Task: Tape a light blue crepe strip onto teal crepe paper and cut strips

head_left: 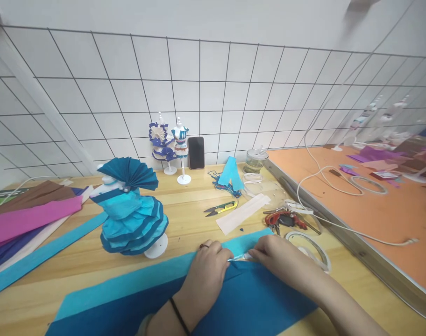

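Note:
A dark blue sheet of crepe paper (255,298) lies over a lighter turquoise sheet (129,282) at the table's near edge. My left hand (209,266) has its fingers curled and pressed on the paper along the dark sheet's upper edge. To its right, my right hand (276,256) pinches the end of a thin whitish strip (241,257), which looks like tape backing and runs between both hands. Left of the hands stands a small dress form in a tiered turquoise and dark blue paper dress (134,221), with a pleated fan (131,172) on top.
Yellow thread snips (220,208), a pale paper strip (243,213), keys (286,219) and a tape roll (311,249) lie beyond my hands. Coloured papers (34,217) spread at left. Two small dress forms (181,144) and a phone (196,153) stand by the grid. A metal edge borders an orange table (384,224).

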The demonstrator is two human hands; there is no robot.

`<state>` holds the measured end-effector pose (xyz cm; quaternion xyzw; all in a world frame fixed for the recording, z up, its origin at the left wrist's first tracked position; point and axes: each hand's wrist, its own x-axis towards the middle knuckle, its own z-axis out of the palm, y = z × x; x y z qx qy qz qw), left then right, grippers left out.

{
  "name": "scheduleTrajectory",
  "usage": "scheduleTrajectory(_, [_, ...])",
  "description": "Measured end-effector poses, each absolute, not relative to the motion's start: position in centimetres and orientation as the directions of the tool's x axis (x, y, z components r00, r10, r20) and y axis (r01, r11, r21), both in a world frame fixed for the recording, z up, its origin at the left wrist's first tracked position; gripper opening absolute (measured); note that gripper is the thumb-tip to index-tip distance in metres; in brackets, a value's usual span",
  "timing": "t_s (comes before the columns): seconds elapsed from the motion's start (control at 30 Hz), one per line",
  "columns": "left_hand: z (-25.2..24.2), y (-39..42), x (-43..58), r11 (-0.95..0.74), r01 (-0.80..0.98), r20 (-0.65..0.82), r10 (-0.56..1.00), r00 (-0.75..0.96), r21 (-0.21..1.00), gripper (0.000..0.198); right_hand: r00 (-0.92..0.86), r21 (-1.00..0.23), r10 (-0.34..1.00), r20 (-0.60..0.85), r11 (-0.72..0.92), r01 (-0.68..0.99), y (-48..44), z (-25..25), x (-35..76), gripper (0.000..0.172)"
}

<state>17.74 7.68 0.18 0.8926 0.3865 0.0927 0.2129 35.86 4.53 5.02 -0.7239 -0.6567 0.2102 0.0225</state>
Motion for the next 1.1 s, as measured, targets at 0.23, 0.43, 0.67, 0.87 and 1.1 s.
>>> scheduleTrajectory(0.23, [0.2, 7.7, 17.9, -0.609, 0.656, -0.002, 0.732, 0.681, 0.446, 0.02, 0.113, -0.178, 0.974, -0.194, -0.148, 0.973, 4.4, 3.4, 39.2, 0.033])
scheduleTrajectory(0.43, [0.6, 7.7, 18.1, -0.608, 0.671, -0.01, 0.738, 0.675, 0.424, 0.022, 0.131, -0.105, 0.984, -0.118, -0.143, 0.984, 3.8, 2.7, 42.1, 0.033])
scheduleTrajectory(0.67, [0.5, 7.8, 18.4, -0.595, 0.68, -0.002, 0.752, 0.659, 0.427, 0.021, 0.271, -0.056, 0.962, -0.032, -0.272, 0.961, 3.4, 2.8, 45.4, 0.038])
scheduleTrajectory(0.87, [0.4, 7.8, 18.4, -0.604, 0.674, 0.004, 0.746, 0.666, 0.425, 0.022, 0.246, -0.105, 0.962, 0.12, -0.234, 0.967, 3.3, 2.5, 46.4, 0.037])
scheduleTrajectory(1.1, [0.4, 7.7, 18.5, -0.608, 0.67, 0.009, 0.743, 0.669, 0.426, 0.024, -0.254, -0.337, 0.951, 0.177, 0.301, 0.892, 3.1, 3.9, 39.2, 0.021])
